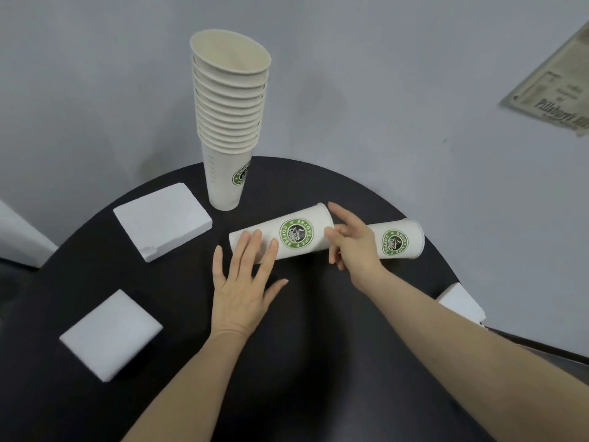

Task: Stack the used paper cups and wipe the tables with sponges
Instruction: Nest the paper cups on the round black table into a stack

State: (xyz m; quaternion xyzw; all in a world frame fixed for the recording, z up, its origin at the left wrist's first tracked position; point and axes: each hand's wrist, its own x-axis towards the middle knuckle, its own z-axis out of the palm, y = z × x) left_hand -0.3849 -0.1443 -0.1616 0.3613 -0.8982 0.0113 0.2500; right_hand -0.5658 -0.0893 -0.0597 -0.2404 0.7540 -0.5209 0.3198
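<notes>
Paper cups carry the whole question here: one lying cup [288,233] rests on its side across the middle of the black tabletop [191,314], its long axis running left to right, narrow base to the left and open rim to the right and slightly farther away. The left hand [242,282] is spread flat, fingers straight, with the fingertips resting on the base end of that cup. The right hand [353,240] is at the rim end, its fingers loosely curled against the mouth with the index finger stretched out past the rim; whether it actually pinches the rim I cannot tell. So both hands bracket the same cup, one at each end, and the cup lies just ahead of them.

A second lying cup [400,239] sits to the right, partly behind the right hand, rim facing right, so the right hand is the nearer one to it. The tall stack [228,122] stands upright behind and to the left of both, near the far edge, mouth up.

Three white sponges wait on the tabletop: a far-left sponge [162,220], a near-left sponge [110,334], and one at the right edge [462,303]. Behind is a pale grey wall with a paper notice [554,90] at upper right.

To join the stack, the lying cup probably has to be tipped upright, base down, and carried back and left.
</notes>
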